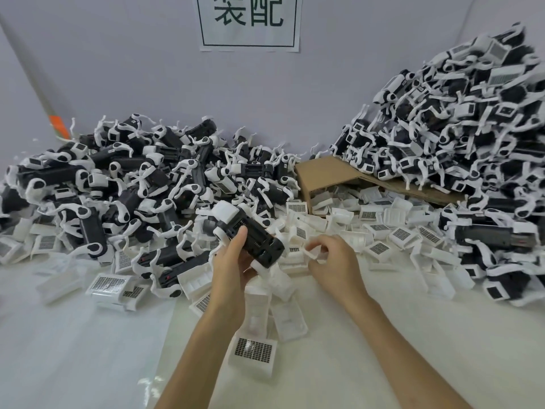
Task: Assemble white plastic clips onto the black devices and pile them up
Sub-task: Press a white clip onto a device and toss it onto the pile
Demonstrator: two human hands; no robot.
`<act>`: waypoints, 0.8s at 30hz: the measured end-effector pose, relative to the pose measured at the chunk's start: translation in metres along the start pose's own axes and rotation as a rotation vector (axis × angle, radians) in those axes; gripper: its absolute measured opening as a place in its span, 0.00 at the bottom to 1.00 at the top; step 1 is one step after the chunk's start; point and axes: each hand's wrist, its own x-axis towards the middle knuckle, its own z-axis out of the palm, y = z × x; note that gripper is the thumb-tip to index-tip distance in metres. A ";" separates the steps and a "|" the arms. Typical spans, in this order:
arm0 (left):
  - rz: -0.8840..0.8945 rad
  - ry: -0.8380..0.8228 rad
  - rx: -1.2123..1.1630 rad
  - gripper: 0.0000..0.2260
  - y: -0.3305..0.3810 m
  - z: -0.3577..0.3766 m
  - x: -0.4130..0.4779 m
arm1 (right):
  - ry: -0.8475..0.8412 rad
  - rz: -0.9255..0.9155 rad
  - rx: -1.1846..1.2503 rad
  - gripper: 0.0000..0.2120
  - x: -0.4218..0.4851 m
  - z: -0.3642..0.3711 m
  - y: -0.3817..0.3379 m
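Ringing the left hand's (pixel 231 261) black device (pixel 256 236): white clips (pixel 253 351), heaps (pixel 124 178), cardboard (pixel 324 172)

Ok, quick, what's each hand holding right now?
Left hand: grips a black device.
Right hand: fingers curled, pinching a white clip.

A white paper sign (pixel 250 22) bearing two large dark characters in a thin frame hangs on the pale grey far wall (pixel 147 69). At the far left leans a slanted pale pole (pixel 31 78) with an orange band (pixel 57 126). A bent brown cardboard sheet (pixel 326 172) lies right of centre on the white tabletop (pixel 73 349).
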 end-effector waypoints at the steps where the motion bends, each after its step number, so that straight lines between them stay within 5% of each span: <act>1: 0.006 -0.005 -0.008 0.25 0.000 0.000 0.000 | 0.050 -0.009 0.063 0.11 0.000 -0.001 -0.002; 11: 0.025 -0.011 0.175 0.08 -0.006 -0.005 0.005 | 0.264 -0.102 0.532 0.11 -0.003 -0.009 -0.020; 20: 0.084 -0.073 0.345 0.17 -0.010 0.001 0.000 | -0.027 -0.054 1.008 0.09 -0.006 -0.011 -0.031; 24: 0.113 -0.100 0.332 0.16 -0.010 0.000 0.002 | -0.204 0.021 1.163 0.19 -0.004 -0.014 -0.028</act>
